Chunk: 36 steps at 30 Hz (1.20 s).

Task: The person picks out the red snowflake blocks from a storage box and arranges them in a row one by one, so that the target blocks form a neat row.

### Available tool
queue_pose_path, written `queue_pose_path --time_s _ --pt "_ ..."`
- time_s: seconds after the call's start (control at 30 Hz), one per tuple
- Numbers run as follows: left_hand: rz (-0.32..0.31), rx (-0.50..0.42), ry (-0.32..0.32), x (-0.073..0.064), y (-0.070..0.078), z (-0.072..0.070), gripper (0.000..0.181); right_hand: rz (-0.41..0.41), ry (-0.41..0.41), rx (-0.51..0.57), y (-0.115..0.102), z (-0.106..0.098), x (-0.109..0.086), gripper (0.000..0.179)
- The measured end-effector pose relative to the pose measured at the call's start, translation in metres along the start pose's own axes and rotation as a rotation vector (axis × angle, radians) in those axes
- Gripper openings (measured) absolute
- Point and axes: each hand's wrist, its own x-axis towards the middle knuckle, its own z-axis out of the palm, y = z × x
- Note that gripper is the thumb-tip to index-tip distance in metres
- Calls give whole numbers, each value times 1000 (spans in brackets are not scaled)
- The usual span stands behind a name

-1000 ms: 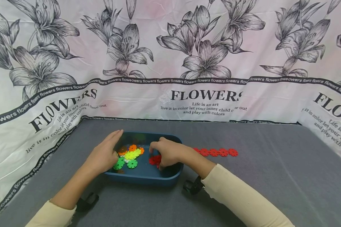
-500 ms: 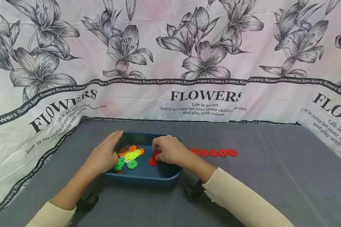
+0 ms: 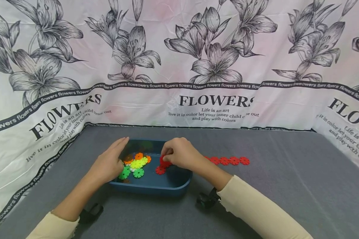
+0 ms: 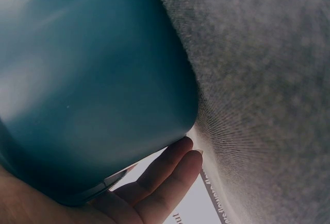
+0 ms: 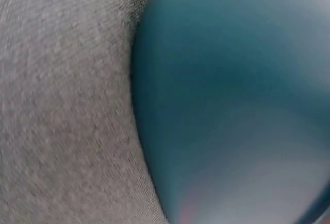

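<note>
A deep blue plastic tray stands on the grey cloth. My left hand holds its left rim, with the thumb bent over the inside; in the left wrist view, fingers lie along the outer wall. Over the tray's right half, my right hand pinches a red notched plastic disc between thumb and fingertips. Another red disc lies just below it on the tray floor. The right wrist view shows mostly the blurred tray wall; the right fingers are out of sight there.
Yellow discs, green discs and orange discs lie in the tray's left half. Right of the tray, a row of several red discs runs along the grey cloth. A flower-printed curtain rises behind.
My right hand first reaches down among the red discs, then takes one and lifts it slightly, drawing back a little to the right. My left hand stays on the rim.
</note>
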Motion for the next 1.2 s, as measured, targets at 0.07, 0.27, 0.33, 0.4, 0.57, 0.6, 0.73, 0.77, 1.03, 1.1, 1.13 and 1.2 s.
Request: queue_pose_path --time_s 0.07,0.27,0.33,0.4,0.57,0.6,0.73,0.77,1.03,1.1,1.13,1.2 --pt "2 -4 0 0 0 0 80 4 12 28 1 -2 0 4" --pt "0 1 1 0 0 -1 80 5 32 41 5 -7 -2 3" --pt "-2 2 0 0 0 -1 81 15 25 70 7 -9 -3 4" --pt "-1 2 1 0 0 -1 81 35 18 114 8 -12 -5 5" --pt "0 4 6 0 -1 -1 80 93 11 214 10 -22 -8 5" --pt "-1 4 7 0 -1 -1 80 101 11 224 11 -24 -9 5" --pt "-3 3 7 0 0 -1 80 131 10 289 15 -31 -12 8" --pt "-3 2 7 0 0 0 80 137 11 308 16 -33 -13 8" --pt "1 6 3 0 0 0 81 173 45 414 27 -46 -24 9" --pt "-2 1 -1 0 0 0 81 182 55 427 30 -49 -27 9" --pt "-3 1 -1 0 0 0 81 188 58 437 31 -50 -29 10" --pt "-3 -1 -2 0 0 -1 81 199 62 456 33 -53 -32 10"
